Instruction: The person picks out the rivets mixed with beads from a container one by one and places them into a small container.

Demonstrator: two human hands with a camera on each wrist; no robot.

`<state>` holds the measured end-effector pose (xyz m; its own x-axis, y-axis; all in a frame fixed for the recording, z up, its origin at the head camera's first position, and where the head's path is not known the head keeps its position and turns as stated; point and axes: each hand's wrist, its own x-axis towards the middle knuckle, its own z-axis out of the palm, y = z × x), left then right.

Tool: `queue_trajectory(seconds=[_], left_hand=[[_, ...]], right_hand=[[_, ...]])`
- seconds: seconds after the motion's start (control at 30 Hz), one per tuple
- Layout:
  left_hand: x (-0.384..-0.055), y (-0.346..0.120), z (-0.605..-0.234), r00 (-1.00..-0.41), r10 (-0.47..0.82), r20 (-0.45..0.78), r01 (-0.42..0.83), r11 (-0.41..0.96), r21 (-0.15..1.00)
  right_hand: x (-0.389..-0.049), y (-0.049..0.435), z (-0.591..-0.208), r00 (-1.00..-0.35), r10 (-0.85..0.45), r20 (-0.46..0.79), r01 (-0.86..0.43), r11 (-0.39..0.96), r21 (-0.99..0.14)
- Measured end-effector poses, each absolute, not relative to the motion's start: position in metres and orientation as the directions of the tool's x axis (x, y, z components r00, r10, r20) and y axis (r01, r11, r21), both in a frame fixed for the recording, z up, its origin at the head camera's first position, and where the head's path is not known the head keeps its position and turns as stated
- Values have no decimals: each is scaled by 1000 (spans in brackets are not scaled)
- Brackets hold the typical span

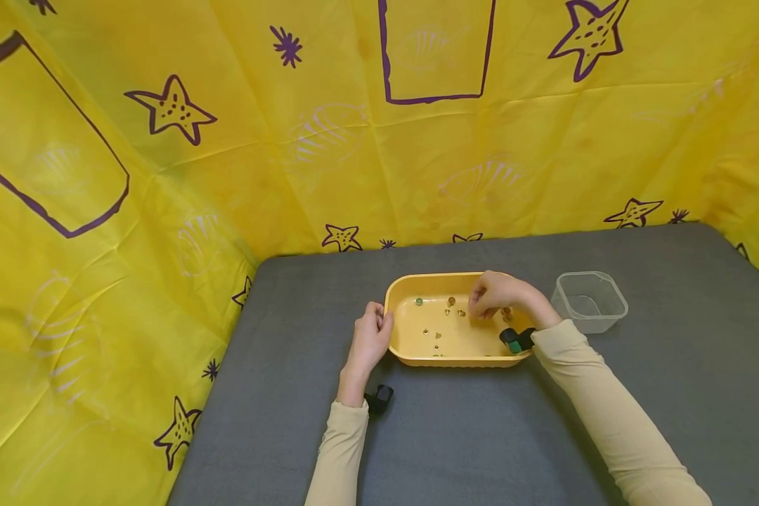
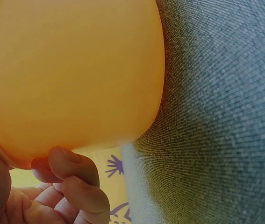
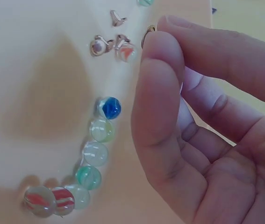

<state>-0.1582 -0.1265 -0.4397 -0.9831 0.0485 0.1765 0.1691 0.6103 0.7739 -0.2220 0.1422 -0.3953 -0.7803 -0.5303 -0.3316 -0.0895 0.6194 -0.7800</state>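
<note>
My left hand (image 1: 370, 336) grips the left end of a yellow-orange plastic tray (image 1: 417, 362); in the left wrist view its fingers (image 2: 76, 168) curl at the rim, thumb on the other side. Inside the tray, my right hand (image 1: 502, 294) pinches a small gold-coloured stud (image 3: 148, 37) between thumb and index fingertip, only its rim showing. Just beyond the fingertips lie more gold studs (image 3: 117, 18) with round heads and short stems. Glass marbles line up along the tray wall: a blue one (image 3: 111, 108), a green one (image 3: 89, 177), red-striped ones (image 3: 39, 201) and several pale ones.
A clear plastic container (image 1: 588, 299) stands right of the tray, close to my right forearm. Both rest on a table with a grey cloth (image 1: 468, 436). Yellow fabric (image 1: 354, 154) printed with starfish hangs behind the table and along its left side.
</note>
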Motion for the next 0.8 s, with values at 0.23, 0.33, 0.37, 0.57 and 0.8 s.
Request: queue_trajectory(seconds=[0.23,0.33,0.37,0.57,0.8], left_hand=[[-158,-127,-440,-982,44,182,171,610,774],[-159,-127,-441,-985,46,169,161,613,774],[-159,-127,-441,-986,46,163,156,613,774],[-160,-126,-441,-988,38,147,140,613,778],[-161,-127,-442,-987,40,155,146,615,775]], right_hand=[[-221,148,-391,-787,-518,-334,-41,585,-810],[-221,149,-390,-791,-508,-340,-24,581,-813],[-220,150,-389,-793,-505,-340,-20,580,-814],[-220,154,-389,-802,-503,-323,-22,565,-825],[-219,159,-386,-811,-490,-319,-22,570,-821]])
